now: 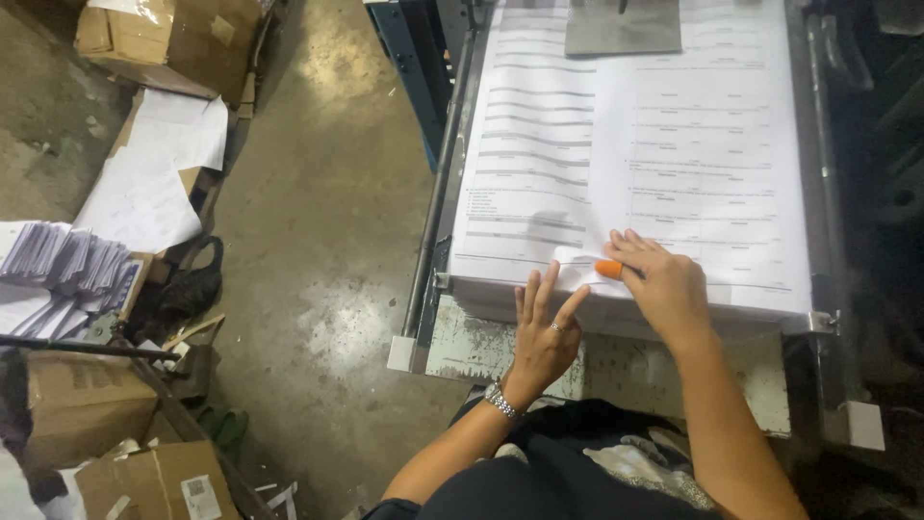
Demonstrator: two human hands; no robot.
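Note:
A thick stack of large white printed sheets (pixel 635 144) lies on a metal machine bed (pixel 500 342). My right hand (pixel 659 279) rests flat on the top sheet near its front edge; one finger wears an orange rubber tip (pixel 608 270). My left hand (pixel 544 323) is at the stack's front edge, fingers spread and lifted against the paper edges, with a ring and a metal wristwatch (pixel 500 400). Neither hand grips anything that I can see.
A grey metal plate (pixel 621 27) lies on the stack's far end. Cardboard boxes (pixel 173 43), loose white sheets (pixel 159 173) and fanned paper bundles (pixel 63 260) crowd the left. Bare concrete floor (pixel 327 241) runs between. Dark machine parts (pixel 866 144) stand to the right.

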